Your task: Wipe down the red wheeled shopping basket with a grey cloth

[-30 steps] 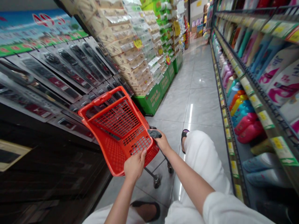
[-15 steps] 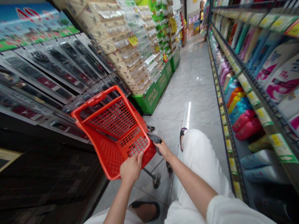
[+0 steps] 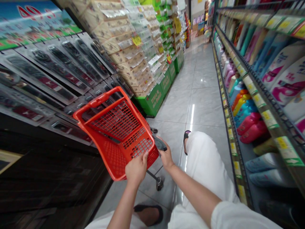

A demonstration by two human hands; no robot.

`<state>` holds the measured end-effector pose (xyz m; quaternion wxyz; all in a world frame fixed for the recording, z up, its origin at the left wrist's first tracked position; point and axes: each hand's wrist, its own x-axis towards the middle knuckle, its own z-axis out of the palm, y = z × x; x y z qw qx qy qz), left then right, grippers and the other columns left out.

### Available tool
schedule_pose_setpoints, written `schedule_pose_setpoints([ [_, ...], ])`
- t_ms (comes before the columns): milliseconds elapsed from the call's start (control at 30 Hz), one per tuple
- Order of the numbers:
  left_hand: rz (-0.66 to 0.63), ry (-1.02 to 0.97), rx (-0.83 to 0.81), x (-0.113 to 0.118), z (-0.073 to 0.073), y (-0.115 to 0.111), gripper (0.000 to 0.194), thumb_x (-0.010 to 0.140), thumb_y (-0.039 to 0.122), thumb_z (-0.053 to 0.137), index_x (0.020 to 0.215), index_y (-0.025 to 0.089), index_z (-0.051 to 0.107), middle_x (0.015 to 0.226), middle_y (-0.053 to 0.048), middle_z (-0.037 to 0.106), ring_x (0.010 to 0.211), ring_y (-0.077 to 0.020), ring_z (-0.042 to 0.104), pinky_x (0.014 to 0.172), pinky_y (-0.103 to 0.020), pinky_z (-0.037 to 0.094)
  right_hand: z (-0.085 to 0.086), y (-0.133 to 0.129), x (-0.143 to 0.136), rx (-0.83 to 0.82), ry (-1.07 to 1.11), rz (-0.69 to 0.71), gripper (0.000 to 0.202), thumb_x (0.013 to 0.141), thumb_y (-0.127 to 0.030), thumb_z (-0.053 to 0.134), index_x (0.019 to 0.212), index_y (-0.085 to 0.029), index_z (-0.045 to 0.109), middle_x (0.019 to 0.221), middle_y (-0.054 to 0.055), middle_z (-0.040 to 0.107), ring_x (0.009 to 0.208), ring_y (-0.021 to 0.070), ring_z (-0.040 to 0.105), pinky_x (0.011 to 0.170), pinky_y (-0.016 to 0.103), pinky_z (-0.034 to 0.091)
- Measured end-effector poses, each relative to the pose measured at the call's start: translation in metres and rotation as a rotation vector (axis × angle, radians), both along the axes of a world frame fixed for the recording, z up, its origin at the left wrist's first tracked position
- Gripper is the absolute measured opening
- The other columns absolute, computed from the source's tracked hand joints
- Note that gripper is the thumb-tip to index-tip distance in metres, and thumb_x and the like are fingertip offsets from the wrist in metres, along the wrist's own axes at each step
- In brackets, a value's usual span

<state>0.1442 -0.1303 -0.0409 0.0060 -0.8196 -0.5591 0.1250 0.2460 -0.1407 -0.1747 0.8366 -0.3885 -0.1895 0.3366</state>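
Most fingers of my left hand are hidden where they grip the near rim of the red plastic basket, latticed and open-topped. To its right, my right hand wraps a smooth grey piece, partly covered. Beneath it, the wheeled frame is mostly concealed.

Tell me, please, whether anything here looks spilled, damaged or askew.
Nothing visible looks spilled or damaged. The red basket cart leans in the picture, but the hanging packages slant too, so camera tilt may explain it.
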Motion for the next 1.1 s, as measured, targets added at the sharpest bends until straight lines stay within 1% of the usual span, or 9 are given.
schedule_pose_setpoints([
  [133, 0.005, -0.017, 0.001, 0.007, 0.001, -0.002, 0.061, 0.099, 0.053, 0.016, 0.117, 0.028, 0.069, 0.100, -0.012, 0.075, 0.097, -0.0296, 0.070, 0.074, -0.035, 0.047, -0.028, -0.003, -0.020, -0.283, 0.043, -0.185, 0.041, 0.070, -0.029, 0.062, 0.110, -0.018, 0.068, 0.121, 0.010, 0.067, 0.116, 0.0243, 0.058, 0.111, 0.044, 0.037],
  [200, 0.007, -0.024, 0.001, 0.009, 0.001, -0.002, 0.061, 0.099, 0.052, 0.016, 0.117, 0.028, 0.069, 0.101, -0.012, 0.075, 0.097, -0.0302, 0.070, 0.073, -0.035, 0.047, -0.032, -0.005, -0.027, -0.377, 0.040, -0.249, 0.037, 0.072, -0.030, 0.060, 0.106, -0.018, 0.068, 0.117, 0.011, 0.067, 0.113, 0.0243, 0.058, 0.110, 0.044, 0.038],
  [367, -0.005, -0.033, -0.001, 0.011, 0.002, -0.001, 0.063, 0.099, 0.052, 0.014, 0.114, 0.026, 0.070, 0.098, -0.013, 0.075, 0.095, -0.0301, 0.070, 0.072, -0.035, 0.047, -0.017, -0.008, -0.023, -0.193, -0.150, -0.281, 0.037, 0.076, -0.026, 0.059, 0.111, -0.022, 0.066, 0.122, 0.008, 0.063, 0.117, 0.0212, 0.055, 0.109, 0.039, 0.038],
  [433, -0.004, -0.033, 0.002, 0.011, 0.002, -0.001, 0.063, 0.099, 0.052, 0.014, 0.111, 0.026, 0.071, 0.098, -0.013, 0.075, 0.096, -0.0296, 0.070, 0.072, -0.034, 0.047, -0.021, -0.007, -0.016, -0.227, -0.172, -0.264, 0.033, 0.074, -0.023, 0.057, 0.105, -0.022, 0.069, 0.115, 0.008, 0.066, 0.113, 0.0214, 0.057, 0.108, 0.039, 0.039],
  [567, -0.001, -0.024, 0.006, 0.010, 0.001, 0.000, 0.063, 0.099, 0.053, 0.014, 0.112, 0.027, 0.070, 0.099, -0.013, 0.075, 0.095, -0.0288, 0.070, 0.074, -0.035, 0.047, -0.036, -0.005, -0.008, -0.377, -0.075, -0.217, 0.024, 0.071, -0.024, 0.057, 0.090, -0.020, 0.070, 0.097, 0.006, 0.069, 0.097, 0.0217, 0.060, 0.100, 0.039, 0.044],
  [767, -0.007, -0.027, 0.013, 0.011, -0.001, 0.000, 0.063, 0.099, 0.053, 0.013, 0.111, 0.028, 0.070, 0.098, -0.012, 0.075, 0.095, -0.0303, 0.070, 0.073, -0.036, 0.048, -0.027, -0.006, 0.005, -0.075, -0.179, -0.122, 0.032, 0.071, -0.023, 0.063, 0.101, -0.022, 0.071, 0.113, 0.005, 0.068, 0.110, 0.0207, 0.059, 0.105, 0.035, 0.041],
  [933, -0.011, -0.038, 0.020, 0.010, 0.001, -0.001, 0.063, 0.099, 0.052, 0.014, 0.106, 0.026, 0.071, 0.097, -0.012, 0.075, 0.094, -0.0291, 0.070, 0.071, -0.034, 0.047, -0.039, -0.007, 0.002, -0.291, -0.033, -0.107, 0.026, 0.066, -0.025, 0.060, 0.090, -0.020, 0.070, 0.095, 0.004, 0.072, 0.094, 0.0219, 0.062, 0.096, 0.039, 0.046],
  [1000, -0.014, -0.031, 0.020, 0.009, 0.001, -0.002, 0.061, 0.099, 0.051, 0.015, 0.108, 0.027, 0.070, 0.098, -0.012, 0.075, 0.095, -0.0291, 0.070, 0.072, -0.034, 0.047, -0.032, -0.010, -0.001, -0.297, 0.018, -0.084, 0.027, 0.069, -0.026, 0.060, 0.094, -0.019, 0.069, 0.095, 0.005, 0.072, 0.092, 0.0218, 0.062, 0.092, 0.038, 0.048],
  [1100, -0.022, -0.017, 0.027, 0.008, 0.000, -0.007, 0.060, 0.100, 0.050, 0.015, 0.107, 0.026, 0.070, 0.097, -0.012, 0.075, 0.095, -0.0300, 0.070, 0.072, -0.035, 0.048, -0.002, -0.021, -0.003, -0.205, -0.071, -0.146, 0.029, 0.077, -0.027, 0.058, 0.104, -0.020, 0.067, 0.102, 0.006, 0.071, 0.097, 0.0223, 0.063, 0.092, 0.037, 0.049],
])
